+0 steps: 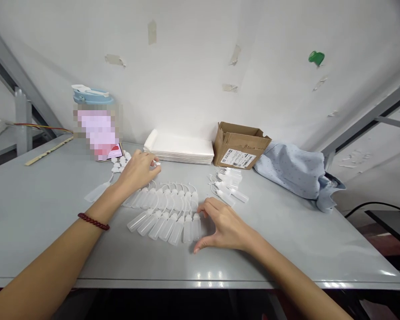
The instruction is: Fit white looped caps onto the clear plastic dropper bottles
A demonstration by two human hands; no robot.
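On the near part of the grey table [320, 249], our right hand [224, 224] curves in an open C, thumb and fingers apart, at the right end of the front row of small translucent bottles [176, 231]. That row fans out side by side, and just behind it we see the back row of bottles [178, 202], thin white tubes curling from their tops. Farther on, our left hand [138, 169] bends its fingers toward the thumb, near the white caps [116, 165]; we cannot tell whether it grips anything. To the right lies a loose cluster of bottles [231, 178]. Beyond, against the wall, we have a white stack [183, 151] and, just beside it, an open cardboard box [240, 144].
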